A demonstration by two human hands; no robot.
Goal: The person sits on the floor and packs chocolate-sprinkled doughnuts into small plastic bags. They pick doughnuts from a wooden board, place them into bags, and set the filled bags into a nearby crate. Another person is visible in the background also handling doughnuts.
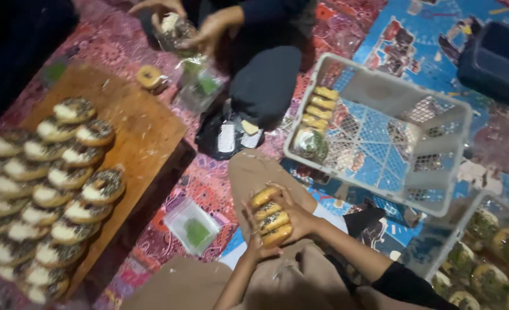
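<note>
Both my hands sit low at centre frame: my left hand (258, 248) and right hand (300, 221) are closed around a stack of doughnuts (271, 217), pressing them together on edge. I judge the gathering step is in hand; next calls for a steady carry without letting the stack fan apart. To the upper right stands a white basket (380, 189) with wrapped doughnuts (318, 109) inside.

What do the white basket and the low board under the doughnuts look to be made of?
Basket: seemingly moulded plastic, pale and matte, with thin lattice walls and floor showing the mat through. Board: apparently bare wood, brown and dull, with visible grain and a thick square edge.
</note>
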